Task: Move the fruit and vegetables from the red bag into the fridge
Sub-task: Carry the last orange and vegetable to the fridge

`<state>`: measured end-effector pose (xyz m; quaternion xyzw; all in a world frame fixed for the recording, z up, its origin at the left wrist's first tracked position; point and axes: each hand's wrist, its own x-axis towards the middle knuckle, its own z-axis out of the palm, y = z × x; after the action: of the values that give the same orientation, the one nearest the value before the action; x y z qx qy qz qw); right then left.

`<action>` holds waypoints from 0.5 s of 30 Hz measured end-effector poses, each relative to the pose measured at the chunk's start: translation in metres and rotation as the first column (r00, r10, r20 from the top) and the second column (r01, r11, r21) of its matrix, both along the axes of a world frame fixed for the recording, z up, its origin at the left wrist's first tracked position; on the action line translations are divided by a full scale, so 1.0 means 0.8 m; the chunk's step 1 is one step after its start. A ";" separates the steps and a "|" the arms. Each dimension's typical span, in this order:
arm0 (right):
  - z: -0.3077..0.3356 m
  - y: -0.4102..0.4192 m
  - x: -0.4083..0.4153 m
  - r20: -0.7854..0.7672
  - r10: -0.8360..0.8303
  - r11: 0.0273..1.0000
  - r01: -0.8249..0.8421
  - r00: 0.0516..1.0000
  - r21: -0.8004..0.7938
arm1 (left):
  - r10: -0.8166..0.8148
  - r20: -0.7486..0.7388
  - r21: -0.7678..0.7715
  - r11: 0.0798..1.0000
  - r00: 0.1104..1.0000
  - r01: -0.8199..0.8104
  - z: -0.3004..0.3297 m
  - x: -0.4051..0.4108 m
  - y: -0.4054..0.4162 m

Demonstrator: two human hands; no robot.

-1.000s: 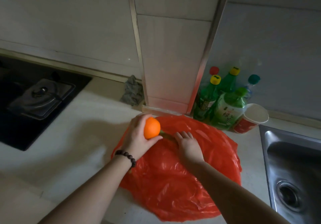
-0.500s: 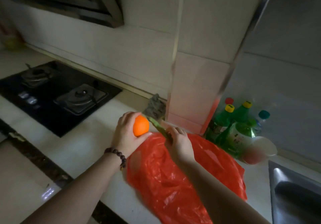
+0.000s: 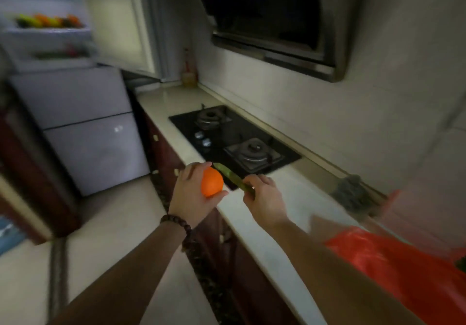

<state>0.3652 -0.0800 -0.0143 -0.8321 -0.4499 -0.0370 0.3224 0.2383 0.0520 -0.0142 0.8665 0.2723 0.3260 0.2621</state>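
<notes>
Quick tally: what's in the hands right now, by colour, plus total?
Orange: 1, the orange in the left hand
Green: 1, the long green vegetable in the right hand
Total: 2

A dim kitchen: a pale countertop point(image 3: 297, 206) runs diagonally through the middle of the frame, with a black gas hob point(image 3: 234, 140) set into it. A dark range hood point(image 3: 272, 21) hangs at upper centre against pale wall tiles point(image 3: 365, 122); light floor tiles point(image 3: 121, 236) fill the lower left
</notes>
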 end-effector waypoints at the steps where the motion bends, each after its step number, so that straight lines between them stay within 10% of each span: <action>1: 0.004 0.030 -0.021 0.012 0.051 0.999 -0.051 0.999 0.001 | 0.033 0.024 0.004 0.999 0.999 -0.033 0.003 -0.029 0.023; 15: 0.038 0.345 -0.204 0.137 0.422 0.902 -0.431 0.896 0.041 | 0.442 0.043 0.021 0.896 0.896 -0.443 0.023 -0.282 0.263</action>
<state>0.2019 0.1962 0.0161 -0.6975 -0.6389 -0.0334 0.3227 0.0126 0.2623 0.0045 0.7796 0.4524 0.3969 0.1731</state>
